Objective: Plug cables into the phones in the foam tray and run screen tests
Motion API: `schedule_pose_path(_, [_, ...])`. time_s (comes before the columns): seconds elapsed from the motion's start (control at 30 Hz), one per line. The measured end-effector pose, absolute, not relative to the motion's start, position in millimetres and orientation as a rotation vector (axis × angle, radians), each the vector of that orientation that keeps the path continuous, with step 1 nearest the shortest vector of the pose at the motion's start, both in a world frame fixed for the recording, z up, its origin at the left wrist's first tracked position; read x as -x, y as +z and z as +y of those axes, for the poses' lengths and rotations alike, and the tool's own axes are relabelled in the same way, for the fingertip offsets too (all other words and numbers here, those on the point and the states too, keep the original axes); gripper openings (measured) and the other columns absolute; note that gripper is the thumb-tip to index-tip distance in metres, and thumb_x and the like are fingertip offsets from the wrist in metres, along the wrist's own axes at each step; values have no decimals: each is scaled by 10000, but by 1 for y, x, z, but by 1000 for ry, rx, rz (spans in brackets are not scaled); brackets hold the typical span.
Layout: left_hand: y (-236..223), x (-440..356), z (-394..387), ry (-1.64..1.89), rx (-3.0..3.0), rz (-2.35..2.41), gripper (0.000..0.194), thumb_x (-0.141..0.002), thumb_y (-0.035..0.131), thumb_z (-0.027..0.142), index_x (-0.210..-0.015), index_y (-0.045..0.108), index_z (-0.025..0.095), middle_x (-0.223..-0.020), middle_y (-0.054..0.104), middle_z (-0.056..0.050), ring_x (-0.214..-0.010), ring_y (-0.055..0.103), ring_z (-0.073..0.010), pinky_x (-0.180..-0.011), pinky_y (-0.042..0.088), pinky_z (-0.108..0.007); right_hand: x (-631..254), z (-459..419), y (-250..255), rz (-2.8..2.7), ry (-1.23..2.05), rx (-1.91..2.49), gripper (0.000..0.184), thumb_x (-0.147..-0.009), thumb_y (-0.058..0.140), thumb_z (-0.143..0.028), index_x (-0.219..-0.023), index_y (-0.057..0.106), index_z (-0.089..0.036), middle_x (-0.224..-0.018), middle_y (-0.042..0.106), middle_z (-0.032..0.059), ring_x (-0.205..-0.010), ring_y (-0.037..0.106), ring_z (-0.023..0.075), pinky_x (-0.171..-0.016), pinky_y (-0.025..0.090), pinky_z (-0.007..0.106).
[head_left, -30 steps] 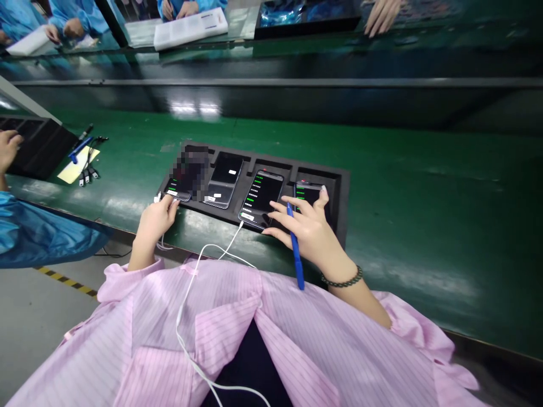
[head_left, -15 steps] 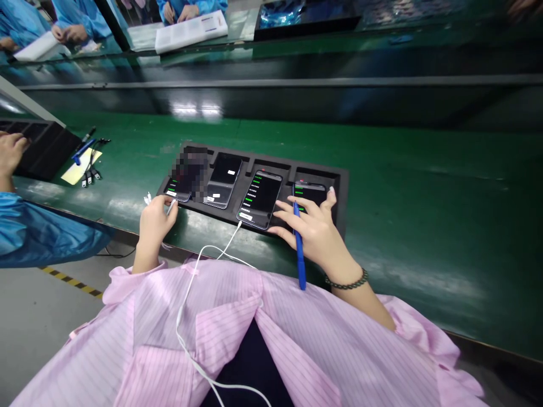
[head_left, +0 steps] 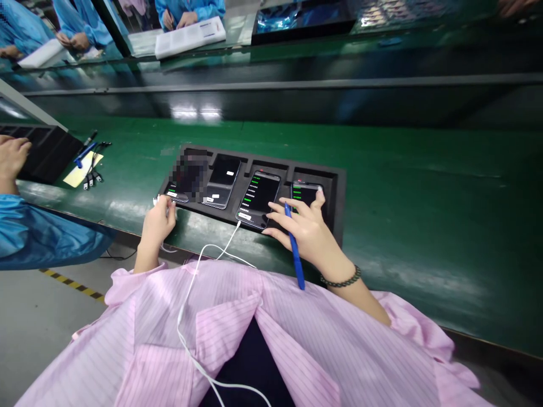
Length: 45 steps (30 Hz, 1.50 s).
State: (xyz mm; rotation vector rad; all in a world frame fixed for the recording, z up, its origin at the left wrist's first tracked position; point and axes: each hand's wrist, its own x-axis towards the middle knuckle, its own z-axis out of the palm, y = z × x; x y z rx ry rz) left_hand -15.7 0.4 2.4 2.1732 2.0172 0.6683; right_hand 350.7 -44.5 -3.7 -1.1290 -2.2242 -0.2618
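Note:
A black foam tray [head_left: 339, 198] lies before me with phones in its slots. My left hand [head_left: 158, 223] is pinched at the tray's front left corner, by the leftmost phone [head_left: 180, 189], which is partly blurred out. White cable ends show at its fingertips. My right hand [head_left: 307, 229] has a blue pen [head_left: 296, 254] tucked between its fingers. Those fingers spread over the rightmost phone [head_left: 302, 191] and the lower right edge of the third phone [head_left: 261, 195]. Both show green and white text lines. A white cable [head_left: 232, 237] is plugged into the third phone. The second phone [head_left: 224, 180] has a dark screen with white labels.
To the left, a co-worker's hand [head_left: 12, 155] rests on a black tray [head_left: 42, 152]. Pens and short black cables [head_left: 94, 169] lie near a yellow paper [head_left: 78, 172]. Beyond the dark divider [head_left: 271, 104], people in blue sleeves handle white packs [head_left: 190, 37].
My right hand has shifted slightly left and down with the pen. My left hand has drawn back a little from the leftmost phone, its fingers closer together.

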Motion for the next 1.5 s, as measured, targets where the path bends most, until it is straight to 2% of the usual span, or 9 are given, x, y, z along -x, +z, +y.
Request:
schedule_pose_path(0.13, [8, -11, -22, 788, -2193, 1758, 133, -942, 464, 260, -932, 578, 192, -737, 629, -8, -541, 526, -131, -606, 424, -248, -344, -41, -2, -2247, -244, 1102, 222, -1007, 585, -388, -962, 717, -214, -1111, 768, 52, -1103, 658, 262, -1213, 150, 677])
schedule_pose_path(0.33, [10, -90, -39, 442, -2149, 1406, 287, -977, 428, 184, -1033, 709, 204, -1036, 745, -63, -957, 699, -193, -872, 523, -298, -348, -36, 0, -2214, -249, 1100, 175, -986, 614, -347, -982, 741, -228, -1091, 770, 53, -1103, 652, 273, -1221, 91, 710])
schedule_pose_path(0.53, [23, -125, -35, 87, -2116, 1668, 336, -1032, 491, 415, -917, 701, 180, -973, 750, -73, -918, 705, -246, -800, 497, -323, -365, -41, 1, -2185, -280, 1170, 151, -976, 622, -334, -991, 740, -241, -1095, 769, 45, -1097, 656, 284, -1209, 122, 726])
schedule_pose_path(0.77, [25, -128, -33, 24, -2139, 1651, 315, -1045, 477, 400, -959, 689, 183, -946, 751, -71, -889, 711, -243, -771, 486, -314, -361, -42, 0, -2145, -287, 1100, 147, -978, 631, -330, -978, 728, -221, -1074, 773, 49, -1077, 666, 266, -1216, 166, 702])
schedule_pose_path(0.93, [21, -105, -36, 157, -2092, 1635, 309, -1044, 388, 273, -1048, 684, 185, -1037, 746, -93, -949, 705, -245, -831, 512, -333, -352, -43, 7, -2201, -184, 976, 141, -978, 638, -321, -975, 724, -209, -1099, 771, 64, -1026, 680, 229, -1182, 335, 628])
schedule_pose_path(1.03, [16, -87, -40, 354, -2035, 1544, 334, -1009, 370, 214, -1132, 679, 176, -949, 740, -71, -881, 699, -197, -844, 523, -305, -349, -41, 11, -2254, -126, 953, 158, -987, 621, -320, -988, 723, -199, -1110, 768, 81, -1003, 680, 218, -1138, 411, 593])
schedule_pose_path(1.2, [19, -81, -51, 722, -1873, 1437, 417, -973, 486, 330, -1334, 587, 147, -753, 709, -5, -662, 637, -132, -743, 526, -244, -352, -29, 11, -2361, -90, 979, 211, -1009, 568, -340, -1034, 725, -201, -1128, 761, 91, -1037, 662, 246, -1145, 360, 648])
schedule_pose_path(1.3, [25, -91, -57, 693, -1802, 1389, 366, -942, 560, 400, -1174, 692, 149, -643, 671, 8, -555, 594, -129, -613, 500, -227, -360, -18, 12, -2337, -92, 1099, 226, -1007, 559, -370, -1044, 729, -227, -1118, 762, 78, -1053, 650, 273, -1163, 269, 708])
schedule_pose_path(1.5, [28, -113, -58, 450, -1943, 1262, 345, -965, 443, 188, -1210, 682, 150, -933, 760, -73, -936, 727, -202, -895, 553, -304, -380, 15, 19, -2349, -41, 1234, 274, -1004, 536, -410, -1084, 733, -236, -1107, 743, 90, -1021, 633, 294, -1145, 194, 767])
